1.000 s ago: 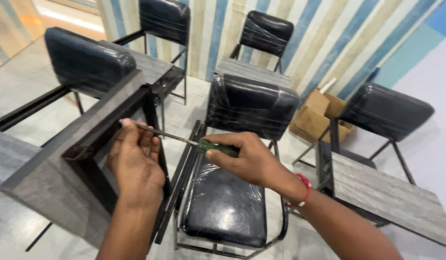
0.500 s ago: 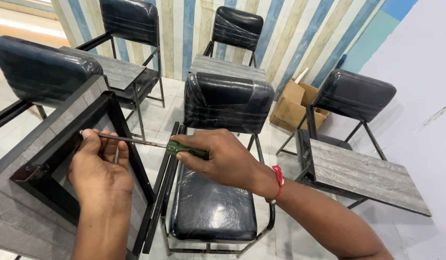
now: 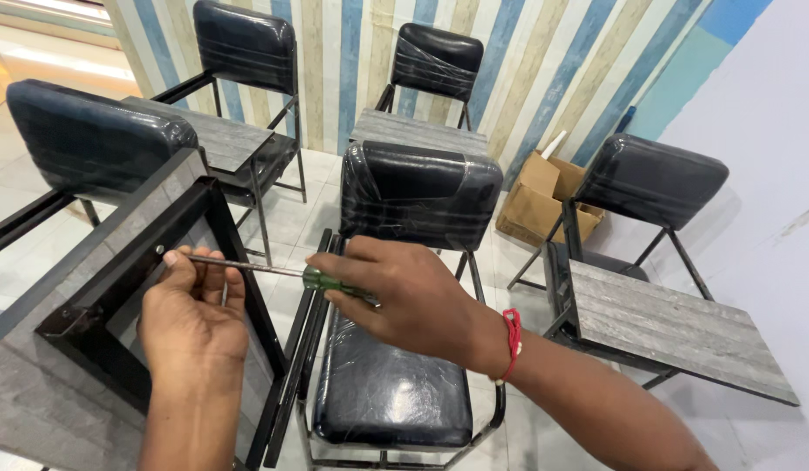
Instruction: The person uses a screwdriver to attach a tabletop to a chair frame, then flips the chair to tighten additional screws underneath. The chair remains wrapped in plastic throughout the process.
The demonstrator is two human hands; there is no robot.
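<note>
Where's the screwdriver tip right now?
Head view, left of centre: the screwdriver tip sits at the black metal frame, steadied by the left hand; the right hand grips its green handle.

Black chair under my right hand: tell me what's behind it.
Behind the black chair stands a grey tablet desk, then another black chair against the striped wall. The backrest hides that desk's frame and that chair's seat.

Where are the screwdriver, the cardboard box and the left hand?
screwdriver [image 3: 322, 280], head view, green handle by the fingers.
cardboard box [image 3: 535, 201], head view, brown side wall.
left hand [image 3: 193, 316], head view, back of the hand.
</note>
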